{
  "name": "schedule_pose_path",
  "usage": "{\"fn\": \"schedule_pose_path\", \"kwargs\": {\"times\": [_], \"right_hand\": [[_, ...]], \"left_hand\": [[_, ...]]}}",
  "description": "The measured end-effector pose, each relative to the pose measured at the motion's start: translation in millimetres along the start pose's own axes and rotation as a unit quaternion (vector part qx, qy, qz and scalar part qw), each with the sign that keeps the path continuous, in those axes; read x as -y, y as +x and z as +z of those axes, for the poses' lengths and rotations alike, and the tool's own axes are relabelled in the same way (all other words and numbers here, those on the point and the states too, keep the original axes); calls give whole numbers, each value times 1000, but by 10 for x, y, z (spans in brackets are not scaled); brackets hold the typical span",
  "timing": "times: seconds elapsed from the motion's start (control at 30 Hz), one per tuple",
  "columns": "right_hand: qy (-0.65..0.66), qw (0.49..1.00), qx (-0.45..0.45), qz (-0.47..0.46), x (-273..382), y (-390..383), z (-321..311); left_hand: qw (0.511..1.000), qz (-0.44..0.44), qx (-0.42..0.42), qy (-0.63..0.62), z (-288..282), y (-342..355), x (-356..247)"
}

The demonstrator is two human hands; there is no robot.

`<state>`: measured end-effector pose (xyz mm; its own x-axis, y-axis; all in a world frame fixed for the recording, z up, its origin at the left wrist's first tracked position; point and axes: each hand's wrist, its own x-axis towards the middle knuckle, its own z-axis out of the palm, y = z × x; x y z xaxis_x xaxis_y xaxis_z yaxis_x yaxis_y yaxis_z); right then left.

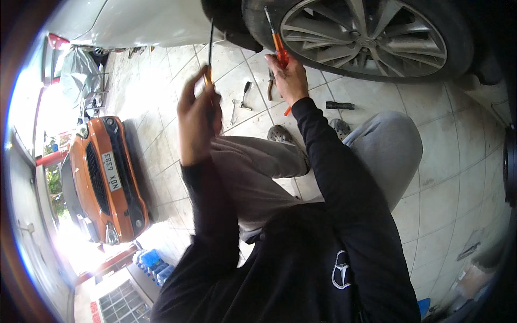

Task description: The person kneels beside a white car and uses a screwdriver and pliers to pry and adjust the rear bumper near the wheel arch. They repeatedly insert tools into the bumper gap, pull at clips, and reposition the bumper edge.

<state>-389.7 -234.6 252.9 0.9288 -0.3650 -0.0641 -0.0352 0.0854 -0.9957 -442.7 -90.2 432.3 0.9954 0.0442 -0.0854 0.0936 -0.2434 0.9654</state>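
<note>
My left hand [196, 116] is raised in front of me, somewhat blurred, its fingers closed round the orange-yellow handle of a screwdriver [210, 46] whose long dark shaft points up toward the car. Farther right, my right hand [291, 79] grips a second screwdriver [279, 49] by its red-orange handle. Its shaft tilts up and left, in front of the tire [257, 24] in this view; whether the tip touches the rubber I cannot tell. Beside that hand lie pliers [270, 89] on the tiles, partly hidden. An orange strip [287, 111] shows just under the wrist.
A spoked wheel [366, 43] and pale car body [140, 24] fill the far side. On the tiled floor lie a black-handled tool [246, 90], a small wrench [233, 110] and a black flashlight [340, 105]. An orange car [107, 177] stands at left. My bent knees are close below.
</note>
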Motion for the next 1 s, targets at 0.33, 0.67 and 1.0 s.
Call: {"fn": "schedule_pose_path", "kwargs": {"times": [0.33,0.67,1.0], "right_hand": [[-2,1000,-15,4,-55,53,-57],[177,979,31,-94,205,198,533],[140,982,-44,-114,831,777,1080]], "left_hand": [[994,-71,80,37,-143,-312,5],[998,-48,30,-15,-478,-645,171],[999,0,-25,-36,-663,-963,286]]}}
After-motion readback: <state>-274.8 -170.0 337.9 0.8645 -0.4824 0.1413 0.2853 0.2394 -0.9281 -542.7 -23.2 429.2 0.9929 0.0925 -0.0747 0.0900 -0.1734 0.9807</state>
